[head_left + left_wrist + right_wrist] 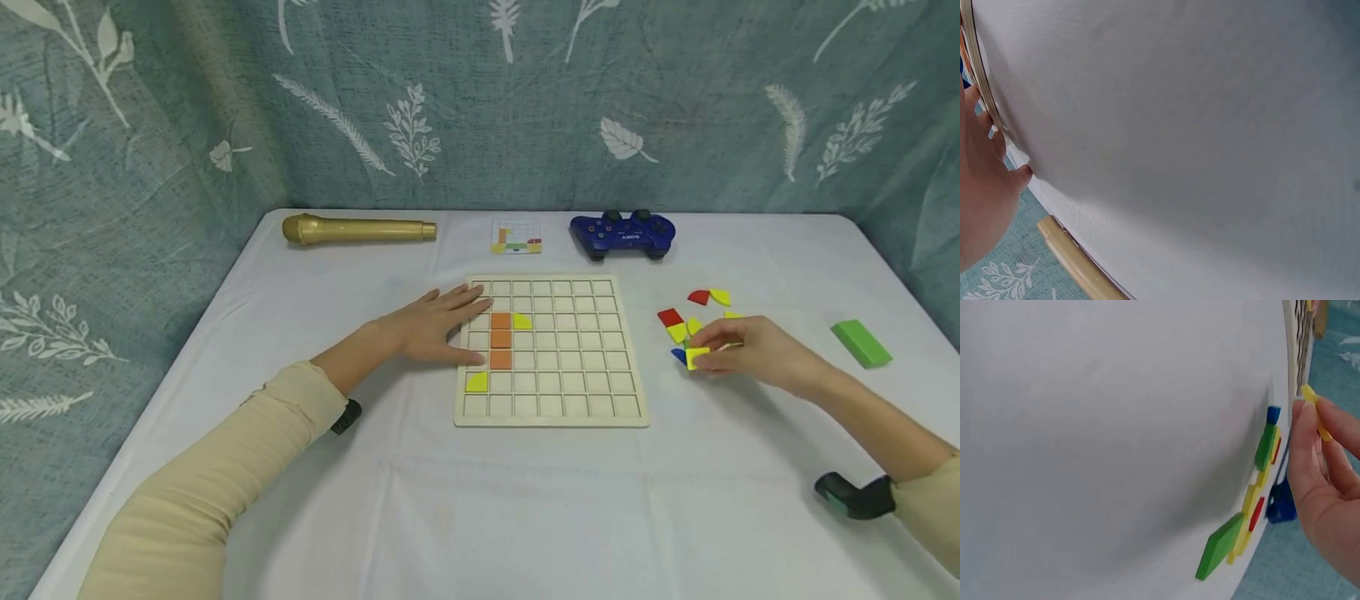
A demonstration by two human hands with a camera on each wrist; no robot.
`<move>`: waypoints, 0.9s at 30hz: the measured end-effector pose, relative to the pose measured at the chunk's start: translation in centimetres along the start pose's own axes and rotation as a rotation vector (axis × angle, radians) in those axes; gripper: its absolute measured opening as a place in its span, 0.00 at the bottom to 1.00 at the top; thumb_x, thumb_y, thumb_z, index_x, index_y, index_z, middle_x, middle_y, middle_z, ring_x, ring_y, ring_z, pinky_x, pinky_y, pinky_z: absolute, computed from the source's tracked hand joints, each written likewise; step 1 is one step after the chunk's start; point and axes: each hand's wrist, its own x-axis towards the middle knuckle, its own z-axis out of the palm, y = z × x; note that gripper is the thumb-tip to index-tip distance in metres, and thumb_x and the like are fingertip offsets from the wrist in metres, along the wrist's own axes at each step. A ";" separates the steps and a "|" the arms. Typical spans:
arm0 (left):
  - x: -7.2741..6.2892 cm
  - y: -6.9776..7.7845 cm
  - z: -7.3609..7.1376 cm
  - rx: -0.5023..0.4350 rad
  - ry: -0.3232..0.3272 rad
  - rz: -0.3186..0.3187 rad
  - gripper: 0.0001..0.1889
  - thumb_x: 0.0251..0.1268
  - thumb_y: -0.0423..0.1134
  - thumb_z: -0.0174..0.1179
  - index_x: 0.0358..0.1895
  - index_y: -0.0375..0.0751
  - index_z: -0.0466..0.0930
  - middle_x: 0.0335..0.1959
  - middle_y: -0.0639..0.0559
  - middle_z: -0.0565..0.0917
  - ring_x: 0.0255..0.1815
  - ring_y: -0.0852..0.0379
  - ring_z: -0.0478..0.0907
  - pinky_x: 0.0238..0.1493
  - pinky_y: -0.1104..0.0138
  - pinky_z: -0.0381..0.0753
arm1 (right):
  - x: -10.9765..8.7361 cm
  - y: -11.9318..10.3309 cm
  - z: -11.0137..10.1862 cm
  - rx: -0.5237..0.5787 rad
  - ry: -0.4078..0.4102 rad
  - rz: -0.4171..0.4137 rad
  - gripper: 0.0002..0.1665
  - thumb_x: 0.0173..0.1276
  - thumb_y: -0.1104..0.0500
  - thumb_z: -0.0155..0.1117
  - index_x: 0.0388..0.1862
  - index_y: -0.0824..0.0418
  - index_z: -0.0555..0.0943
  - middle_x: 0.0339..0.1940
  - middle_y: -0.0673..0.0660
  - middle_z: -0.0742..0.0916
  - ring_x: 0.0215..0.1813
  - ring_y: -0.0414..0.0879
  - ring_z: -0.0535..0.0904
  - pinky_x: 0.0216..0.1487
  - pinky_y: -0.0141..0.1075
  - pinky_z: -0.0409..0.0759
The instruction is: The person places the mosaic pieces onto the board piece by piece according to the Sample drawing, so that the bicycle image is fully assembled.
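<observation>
A pale gridded board [555,411] lies on the white table. My left hand [435,327] rests at its left edge with fingers spread over the rim. On the board's squares sit orange square tiles [500,339], a yellow piece with a curved side [522,321] and another yellow piece [476,382]. To the right of the board, my right hand [750,350] pinches a yellow tile [697,357] between thumb and fingers; the right wrist view shows this yellow tile [1316,412] edge-on, raised above the table. Loose pieces lie near and partly behind this hand, among them a blue piece [678,356].
A green block [862,343] lies farther right. Red pieces [670,317] and yellow ones [720,297] are scattered beside the board. Along the back stand a gold microphone [360,230], a small pattern card [516,237] and a blue game controller [624,235], before a leaf-patterned curtain [510,125].
</observation>
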 end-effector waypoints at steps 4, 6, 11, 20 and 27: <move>0.1 -0.1 0.1 0.003 -0.005 -0.003 0.49 0.61 0.72 0.47 0.78 0.52 0.38 0.77 0.52 0.36 0.76 0.52 0.31 0.71 0.49 0.36 | 0.4 -1.0 0.6 0.077 -0.079 0.003 0.31 0.63 0.52 0.69 0.60 0.66 0.76 0.46 0.59 0.77 0.44 0.48 0.77 0.42 0.31 0.79; 0.1 -0.1 0.2 0.002 -0.011 -0.010 0.49 0.61 0.72 0.47 0.78 0.53 0.37 0.77 0.53 0.35 0.76 0.53 0.30 0.71 0.49 0.35 | 0.7 -1.4 1.1 0.094 -0.113 -0.001 0.31 0.63 0.50 0.69 0.62 0.64 0.76 0.49 0.58 0.78 0.45 0.47 0.77 0.43 0.31 0.78; 0.1 -0.1 0.3 0.001 -0.013 -0.019 0.49 0.61 0.72 0.48 0.78 0.53 0.38 0.77 0.54 0.35 0.76 0.54 0.30 0.71 0.49 0.36 | 1.4 -2.6 2.5 0.183 -0.174 -0.035 0.26 0.65 0.55 0.67 0.59 0.67 0.78 0.51 0.58 0.82 0.44 0.45 0.80 0.46 0.33 0.80; 0.1 -0.1 0.4 0.004 -0.004 -0.009 0.50 0.60 0.74 0.46 0.78 0.53 0.38 0.77 0.54 0.35 0.76 0.53 0.31 0.71 0.49 0.36 | 2.5 -5.1 4.6 0.148 -0.200 -0.039 0.23 0.63 0.55 0.69 0.53 0.66 0.81 0.39 0.53 0.88 0.39 0.45 0.80 0.40 0.33 0.79; 0.0 0.1 0.1 0.009 -0.002 -0.018 0.49 0.60 0.73 0.46 0.78 0.53 0.38 0.77 0.53 0.35 0.76 0.54 0.30 0.71 0.49 0.36 | 2.9 -7.4 6.8 0.198 -0.253 -0.085 0.19 0.63 0.60 0.69 0.51 0.67 0.82 0.36 0.54 0.87 0.34 0.44 0.80 0.39 0.34 0.81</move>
